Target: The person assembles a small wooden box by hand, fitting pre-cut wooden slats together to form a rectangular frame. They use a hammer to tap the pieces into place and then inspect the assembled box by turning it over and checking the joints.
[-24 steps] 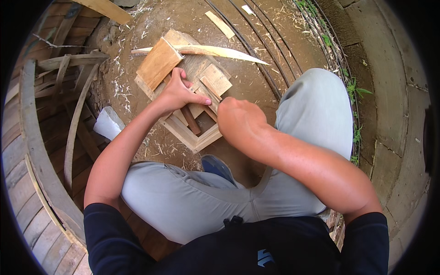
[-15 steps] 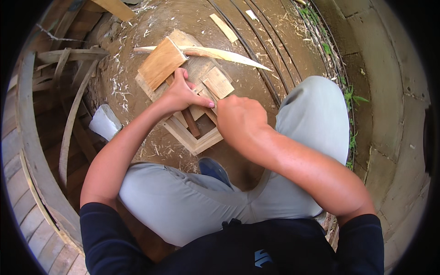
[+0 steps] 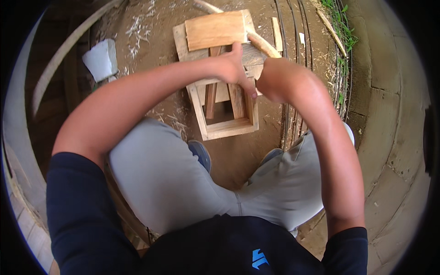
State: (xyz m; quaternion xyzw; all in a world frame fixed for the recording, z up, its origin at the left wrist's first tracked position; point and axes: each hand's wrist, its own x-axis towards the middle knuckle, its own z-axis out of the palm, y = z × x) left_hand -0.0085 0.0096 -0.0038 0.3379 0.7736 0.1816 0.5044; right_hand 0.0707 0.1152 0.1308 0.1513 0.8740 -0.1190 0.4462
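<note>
A wooden frame lies on the ground before my knees, with crossing slats and boards at its far end. My left hand is over its right part, thumb and forefinger spread wide apart. The other fingers are hidden. The thumb tip reaches the frame's right side, close to my right hand. That hand is closed in a fist at the same edge, and what it grips is covered by its fingers. A flat wooden board rests on the far end, above a dark brown slat.
A curved pale wood strip sticks out from behind the board. Dark rods run along the ground at right, near a concrete ledge. A white block stands at left. Wood shavings litter the dirt.
My view has shifted, so the frame now appears squarer and farther right. My right fist has moved to the right of the frame's edge. My left hand stays over the wood, thumb extended.
</note>
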